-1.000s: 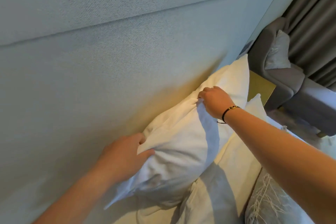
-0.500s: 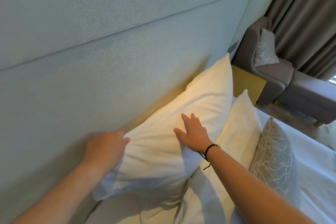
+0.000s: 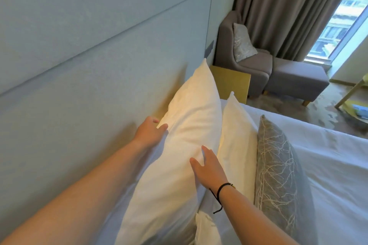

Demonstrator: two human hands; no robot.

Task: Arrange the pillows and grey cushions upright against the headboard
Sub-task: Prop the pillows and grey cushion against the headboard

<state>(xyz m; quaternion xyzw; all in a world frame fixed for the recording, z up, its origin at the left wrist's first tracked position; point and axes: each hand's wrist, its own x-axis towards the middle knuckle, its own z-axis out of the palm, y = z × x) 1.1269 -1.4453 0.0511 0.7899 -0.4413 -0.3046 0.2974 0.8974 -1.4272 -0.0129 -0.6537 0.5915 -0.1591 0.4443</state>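
The big white pillow (image 3: 185,145) stood upright against the headboard (image 3: 79,85), and settling it seemed the step in hand. The left hand (image 3: 148,132) at 9 o'clock and right hand (image 3: 209,167) at 5 o'clock rested on it, each grip open, clasping nothing. Next probably needs the grey cushion (image 3: 276,169) at 3 o'clock.

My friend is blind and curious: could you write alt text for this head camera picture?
Two bare hands steady a large white pillow upright against a pale headboard: left hand at its back edge, right hand flat on its front. A smaller white pillow and a grey cushion stand in front.
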